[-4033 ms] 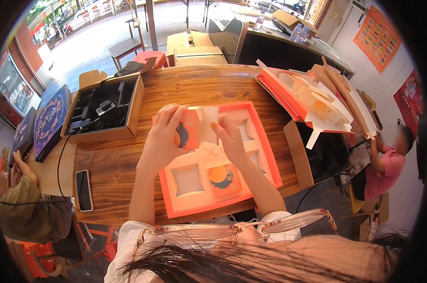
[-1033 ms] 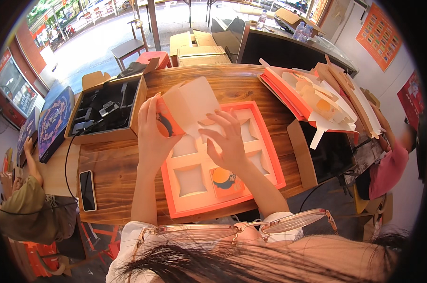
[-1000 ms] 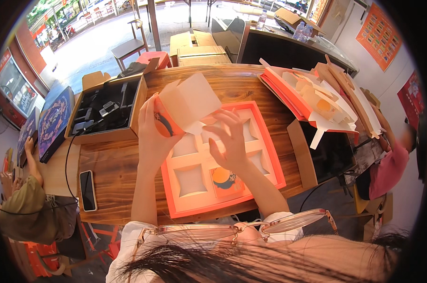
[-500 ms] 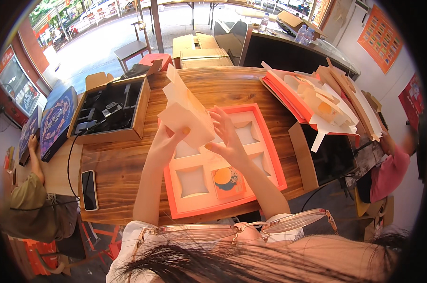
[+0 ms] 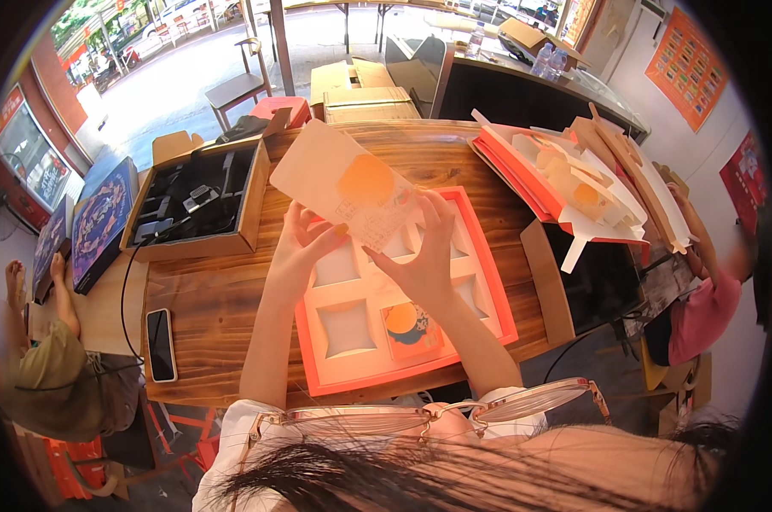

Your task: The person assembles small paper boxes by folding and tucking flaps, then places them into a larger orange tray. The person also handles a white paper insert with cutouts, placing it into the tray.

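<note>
Across the wooden table (image 5: 207, 294), I see a pale carton (image 5: 343, 175) held aslant in both hands above the orange-red tray (image 5: 487, 273), its face with the yellow-orange disc turned up. The left hand (image 5: 299, 247) grips its lower left edge, thumb laid on the printed face; the right hand (image 5: 429, 256) is stretched wide around the right end, fingertips at the upper edge, thumb by the lower corner. Carton and hands block my sight of the tray's far compartments, and the right forearm crosses its near edge. A small orange box (image 5: 413, 331) sits in the near middle compartment. Off to the left lies a phone (image 5: 161, 345), and behind it an open cardboard box (image 5: 203, 245) with black contents, a dark cable (image 5: 126, 299) trailing from it. Beyond that are blue printed boxes (image 5: 106, 222), where a co-worker in an olive sleeve (image 5: 40, 350) has a hand. A heap of orange and pale packaging (image 5: 557, 171) crowds the table's far right corner, near a person in a pink shirt (image 5: 708, 316). Brown cartons (image 5: 371, 107) stand past the far edge.
</note>
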A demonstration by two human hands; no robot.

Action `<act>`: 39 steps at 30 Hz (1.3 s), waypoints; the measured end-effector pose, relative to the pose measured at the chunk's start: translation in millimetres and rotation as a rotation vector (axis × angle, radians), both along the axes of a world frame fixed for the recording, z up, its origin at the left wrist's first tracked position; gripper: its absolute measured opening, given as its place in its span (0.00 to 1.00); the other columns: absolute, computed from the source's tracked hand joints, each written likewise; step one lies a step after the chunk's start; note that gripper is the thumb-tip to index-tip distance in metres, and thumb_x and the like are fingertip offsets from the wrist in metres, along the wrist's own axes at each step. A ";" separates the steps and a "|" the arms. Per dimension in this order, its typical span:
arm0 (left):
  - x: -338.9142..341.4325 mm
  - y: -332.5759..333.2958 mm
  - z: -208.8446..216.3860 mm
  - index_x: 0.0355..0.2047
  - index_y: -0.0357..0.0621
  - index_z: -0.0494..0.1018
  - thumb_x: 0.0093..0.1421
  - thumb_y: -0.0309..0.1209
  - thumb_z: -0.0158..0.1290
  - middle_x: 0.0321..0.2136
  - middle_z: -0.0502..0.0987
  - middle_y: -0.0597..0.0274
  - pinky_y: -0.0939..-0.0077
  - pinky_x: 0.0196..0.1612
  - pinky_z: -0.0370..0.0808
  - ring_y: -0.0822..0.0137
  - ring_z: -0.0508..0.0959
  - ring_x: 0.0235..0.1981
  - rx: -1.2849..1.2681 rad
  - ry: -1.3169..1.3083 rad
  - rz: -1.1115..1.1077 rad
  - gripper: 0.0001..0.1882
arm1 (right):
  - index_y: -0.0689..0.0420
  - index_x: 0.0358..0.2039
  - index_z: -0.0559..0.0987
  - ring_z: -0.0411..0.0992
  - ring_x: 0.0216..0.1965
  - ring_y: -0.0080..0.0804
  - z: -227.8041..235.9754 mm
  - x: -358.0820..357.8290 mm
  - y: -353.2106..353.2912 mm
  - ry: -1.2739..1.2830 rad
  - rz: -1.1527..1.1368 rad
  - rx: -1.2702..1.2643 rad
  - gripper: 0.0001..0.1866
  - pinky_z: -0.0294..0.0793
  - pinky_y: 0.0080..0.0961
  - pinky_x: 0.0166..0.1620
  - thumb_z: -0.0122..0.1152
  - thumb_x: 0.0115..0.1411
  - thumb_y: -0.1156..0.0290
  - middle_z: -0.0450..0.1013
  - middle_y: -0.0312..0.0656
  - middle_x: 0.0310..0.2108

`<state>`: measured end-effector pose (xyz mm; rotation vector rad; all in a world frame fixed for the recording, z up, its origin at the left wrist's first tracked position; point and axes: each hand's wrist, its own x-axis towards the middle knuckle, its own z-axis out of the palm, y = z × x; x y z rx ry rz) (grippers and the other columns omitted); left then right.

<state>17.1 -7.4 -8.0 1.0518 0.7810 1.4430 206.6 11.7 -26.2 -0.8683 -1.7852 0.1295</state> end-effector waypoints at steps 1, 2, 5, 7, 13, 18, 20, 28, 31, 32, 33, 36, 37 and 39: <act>1.7 -0.2 0.7 0.65 0.45 0.47 0.57 0.29 0.58 0.52 0.67 0.54 0.67 0.52 0.72 0.62 0.72 0.52 0.003 0.007 0.016 0.41 | 0.56 0.60 0.55 0.55 0.58 0.49 0.0 -0.2 -1.9 -0.018 -0.002 0.002 0.51 0.63 0.42 0.56 0.78 0.40 0.66 0.53 0.51 0.57; -0.4 1.7 -1.2 0.64 0.44 0.49 0.58 0.29 0.58 0.51 0.68 0.54 0.67 0.51 0.73 0.62 0.73 0.51 -0.023 0.016 0.025 0.38 | 0.57 0.59 0.55 0.57 0.58 0.50 0.3 -0.1 -3.7 -0.036 -0.004 0.003 0.50 0.64 0.42 0.56 0.78 0.40 0.65 0.53 0.51 0.57; -10.0 5.7 -3.0 0.59 0.40 0.54 0.59 0.31 0.55 0.47 0.71 0.56 0.66 0.48 0.76 0.63 0.75 0.48 -0.083 -0.009 0.047 0.31 | 0.57 0.59 0.56 0.56 0.58 0.48 6.8 3.0 -9.0 0.047 0.135 -0.023 0.47 0.61 0.41 0.58 0.75 0.43 0.68 0.53 0.50 0.57; -12.4 2.8 3.9 0.56 0.38 0.57 0.61 0.32 0.53 0.45 0.72 0.56 0.65 0.46 0.77 0.64 0.77 0.46 -0.099 -0.091 0.057 0.27 | 0.58 0.59 0.57 0.56 0.59 0.45 3.0 6.2 -4.3 0.156 0.239 -0.065 0.42 0.58 0.39 0.60 0.70 0.47 0.71 0.54 0.49 0.56; -19.1 7.3 -3.6 0.52 0.36 0.58 0.62 0.35 0.51 0.43 0.72 0.54 0.65 0.44 0.79 0.63 0.79 0.43 -0.095 -0.103 0.031 0.24 | 0.58 0.59 0.58 0.57 0.59 0.37 -0.7 9.1 2.6 0.453 0.483 -0.430 0.31 0.55 0.37 0.62 0.57 0.56 0.73 0.59 0.45 0.55; -14.2 6.5 -2.5 0.51 0.37 0.59 0.62 0.35 0.53 0.42 0.74 0.53 0.68 0.42 0.79 0.63 0.79 0.41 -0.098 -0.038 0.078 0.23 | 0.57 0.59 0.58 0.62 0.55 0.34 6.7 6.5 -2.1 0.597 0.622 -0.669 0.28 0.58 0.33 0.59 0.52 0.60 0.71 0.62 0.42 0.52; -11.8 6.0 -0.9 0.50 0.38 0.59 0.61 0.36 0.54 0.41 0.74 0.53 0.69 0.42 0.79 0.63 0.79 0.41 -0.097 0.009 0.098 0.23 | 0.57 0.59 0.58 0.63 0.53 0.32 7.2 7.0 -0.7 0.643 0.651 -0.728 0.27 0.59 0.31 0.58 0.51 0.61 0.71 0.63 0.41 0.51; -11.0 7.9 -3.0 0.48 0.38 0.59 0.61 0.39 0.55 0.40 0.75 0.52 0.71 0.42 0.78 0.63 0.79 0.40 -0.107 0.098 0.122 0.24 | 0.56 0.59 0.58 0.63 0.51 0.28 -3.6 9.0 7.0 0.636 0.667 -0.699 0.27 0.60 0.29 0.56 0.53 0.62 0.68 0.66 0.39 0.46; -10.6 7.3 -2.1 0.49 0.38 0.59 0.61 0.40 0.54 0.40 0.75 0.52 0.71 0.43 0.78 0.63 0.79 0.40 -0.116 0.091 0.122 0.24 | 0.56 0.59 0.57 0.65 0.50 0.28 -1.0 8.0 5.7 0.628 0.659 -0.718 0.27 0.61 0.29 0.56 0.54 0.61 0.67 0.66 0.39 0.46; -11.0 7.4 -2.4 0.49 0.38 0.59 0.61 0.39 0.55 0.40 0.75 0.52 0.71 0.43 0.78 0.63 0.79 0.40 -0.115 0.091 0.119 0.24 | 0.56 0.59 0.57 0.65 0.49 0.27 -0.6 7.4 5.4 0.632 0.660 -0.725 0.28 0.62 0.28 0.55 0.54 0.61 0.67 0.66 0.39 0.46; -11.5 7.8 -2.7 0.49 0.38 0.58 0.61 0.39 0.55 0.40 0.75 0.52 0.71 0.43 0.78 0.63 0.79 0.40 -0.114 0.090 0.116 0.24 | 0.56 0.59 0.57 0.66 0.49 0.27 -1.0 7.0 5.7 0.635 0.659 -0.729 0.28 0.62 0.28 0.55 0.55 0.61 0.67 0.66 0.39 0.46; -10.0 6.9 0.7 0.48 0.38 0.58 0.60 0.38 0.56 0.40 0.75 0.53 0.71 0.43 0.78 0.63 0.79 0.40 -0.121 0.106 0.121 0.25 | 0.57 0.59 0.56 0.67 0.48 0.28 -3.7 6.7 7.8 0.635 0.657 -0.736 0.29 0.63 0.29 0.56 0.55 0.61 0.66 0.66 0.40 0.46; -9.5 6.6 1.9 0.48 0.38 0.58 0.60 0.38 0.56 0.40 0.75 0.53 0.71 0.43 0.79 0.63 0.79 0.40 -0.124 0.114 0.125 0.25 | 0.58 0.59 0.56 0.67 0.49 0.28 -4.6 7.1 8.4 0.631 0.658 -0.737 0.29 0.63 0.30 0.56 0.55 0.61 0.65 0.66 0.41 0.47; -10.3 7.2 0.6 0.48 0.38 0.58 0.59 0.36 0.57 0.39 0.75 0.54 0.70 0.43 0.79 0.63 0.79 0.40 -0.105 0.111 0.122 0.24 | 0.59 0.59 0.56 0.67 0.50 0.30 -3.3 7.1 7.7 0.671 0.666 -0.793 0.29 0.62 0.31 0.57 0.54 0.61 0.65 0.66 0.43 0.48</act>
